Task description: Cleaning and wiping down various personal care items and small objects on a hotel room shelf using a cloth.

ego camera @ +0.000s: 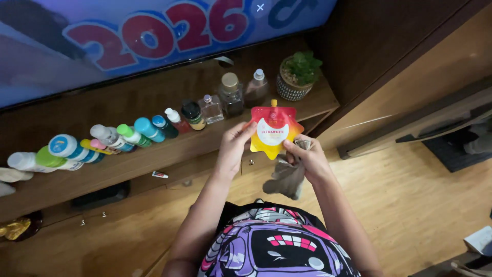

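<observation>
Hands meet in front of the wooden shelf [154, 154], both on a flat red-to-yellow spouted pouch with a white round label [274, 131]. Left hand [233, 146] pinches the pouch's left edge, thumb in front, fingers behind, closed on it. Right hand [307, 159] grips the pouch's lower right corner between thumb and forefinger; the same hand also bunches a grey cloth [287, 177] against its palm, the cloth hanging down below the wrist. Pouch is held upright, small orange cap on top, face toward the camera, in the air just in front of the shelf's front edge and above the wooden floor [410, 195].

On the shelf behind: a small green plant in a patterned round pot [297, 77] at the right end; next to it a brown bottle with a white cap [255, 87], a dark glass bottle with a gold cap [230, 95], a clear square glass bottle [211, 109], a dark-lidded jar [193, 114]. Further left, a row of plastic bottles and tubes with teal, green, white and pink caps [102, 141], lying tilted side by side. Large screen [128, 41] stands above the shelf. A small white tube [160, 175] lies on the lower ledge. Purple printed shirt [271, 246] fills the bottom of the view.
</observation>
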